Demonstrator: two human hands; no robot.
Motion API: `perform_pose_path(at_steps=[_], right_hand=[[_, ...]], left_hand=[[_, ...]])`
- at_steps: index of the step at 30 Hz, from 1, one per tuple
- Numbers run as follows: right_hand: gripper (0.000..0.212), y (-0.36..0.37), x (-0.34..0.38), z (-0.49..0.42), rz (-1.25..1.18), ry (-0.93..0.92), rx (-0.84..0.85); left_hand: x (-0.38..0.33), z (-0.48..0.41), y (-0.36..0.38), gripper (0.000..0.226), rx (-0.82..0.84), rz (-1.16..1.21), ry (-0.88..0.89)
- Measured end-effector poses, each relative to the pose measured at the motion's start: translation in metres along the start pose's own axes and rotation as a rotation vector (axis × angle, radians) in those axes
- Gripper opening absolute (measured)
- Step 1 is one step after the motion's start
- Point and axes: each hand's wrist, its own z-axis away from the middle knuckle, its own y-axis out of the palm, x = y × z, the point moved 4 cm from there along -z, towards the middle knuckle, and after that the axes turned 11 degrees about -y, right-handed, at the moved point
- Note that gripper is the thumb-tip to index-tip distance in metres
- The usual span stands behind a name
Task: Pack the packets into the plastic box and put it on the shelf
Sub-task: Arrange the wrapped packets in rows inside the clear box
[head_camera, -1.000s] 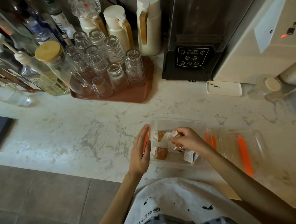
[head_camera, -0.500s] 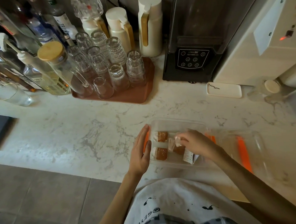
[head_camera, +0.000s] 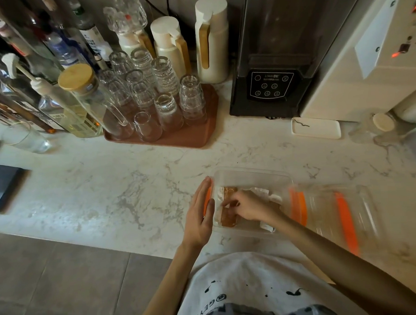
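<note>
The box (head_camera: 251, 176) sits on the table (head_camera: 107, 186) near its front edge, long axis running left to right, with several packets (head_camera: 229, 220) lying inside. Its lid (head_camera: 337, 213), clear with orange clips, lies just right of the box and is blurred.

The right hand (head_camera: 251, 208) is down inside the box, directly over the packets, so it is the nearer hand to them. Its fingers (head_camera: 228, 204) are curled narrow and pinch or press a brown packet at the left end of the box; whether the packet is gripped or only nudged into place I cannot tell. That packet's long axis runs front to back, across the box.

The left hand (head_camera: 200, 218) lies flat against the left wall of the box, fingers straight and together, holding nothing, seemingly bracing the box.

Packing looks nearly done; the lid, to the right of the box, is closer to the right hand.
</note>
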Motion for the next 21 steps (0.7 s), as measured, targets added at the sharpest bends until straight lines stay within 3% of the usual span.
perform_pose_path(at_steps=[6,10,18,21], right_hand=[[0.028,0.007,-0.006,-0.003,0.146,-0.002,-0.074],[0.032,0.009,-0.005,-0.004,0.186,-0.029,0.026],[0.022,-0.058,-0.013,0.017,0.235,-0.074,-0.201],[0.021,-0.048,-0.005,0.021,0.364,-0.150,-0.105]], left_hand=[[0.000,0.000,0.000,0.050,0.001,0.000,0.004],[0.000,-0.001,0.000,0.050,-0.006,-0.006,0.014],[-0.001,0.000,-0.001,0.050,-0.007,0.002,0.004],[-0.001,0.000,-0.001,0.050,-0.006,0.010,-0.004]])
